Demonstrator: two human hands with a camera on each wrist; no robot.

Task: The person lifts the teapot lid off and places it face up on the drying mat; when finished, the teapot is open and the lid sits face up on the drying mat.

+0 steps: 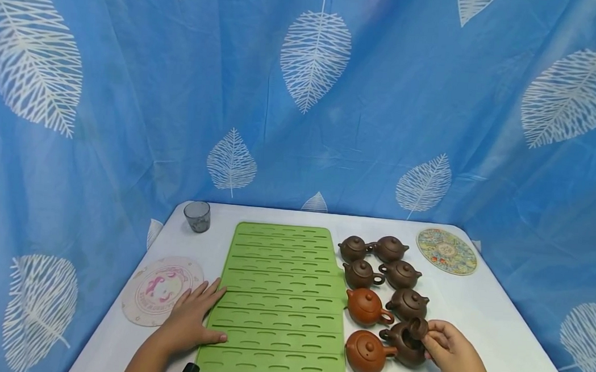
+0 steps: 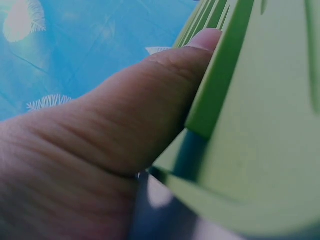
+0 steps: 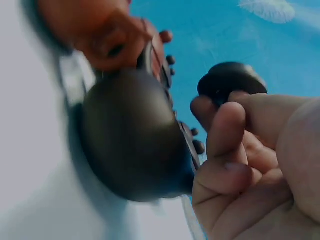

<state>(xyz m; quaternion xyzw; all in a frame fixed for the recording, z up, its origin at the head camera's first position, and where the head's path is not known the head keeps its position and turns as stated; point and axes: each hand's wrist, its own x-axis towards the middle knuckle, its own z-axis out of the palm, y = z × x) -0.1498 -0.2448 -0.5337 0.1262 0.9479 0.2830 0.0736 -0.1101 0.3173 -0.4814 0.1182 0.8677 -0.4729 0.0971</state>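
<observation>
My right hand (image 1: pixel 449 352) pinches a dark brown teapot lid (image 1: pixel 418 328) between thumb and fingers, tilted above an uncovered dark brown teapot (image 1: pixel 406 355). In the right wrist view the lid (image 3: pixel 232 80) is held off to the side of the round teapot body (image 3: pixel 135 135). The left hand (image 1: pixel 189 321) lies with spread fingers along the left edge of a green slotted mat (image 1: pixel 280 304), its thumb over the edge. The left wrist view shows that thumb (image 2: pixel 150 95) against the mat's rim (image 2: pixel 220 85).
Several lidded dark brown teapots (image 1: pixel 408 304) and two reddish-brown teapots (image 1: pixel 367 352) stand close together right of the mat. A pink-printed round mat (image 1: pixel 142 304) lies at left, a glass (image 1: pixel 197 217) at back left, and a patterned disc (image 1: pixel 446 251) at back right.
</observation>
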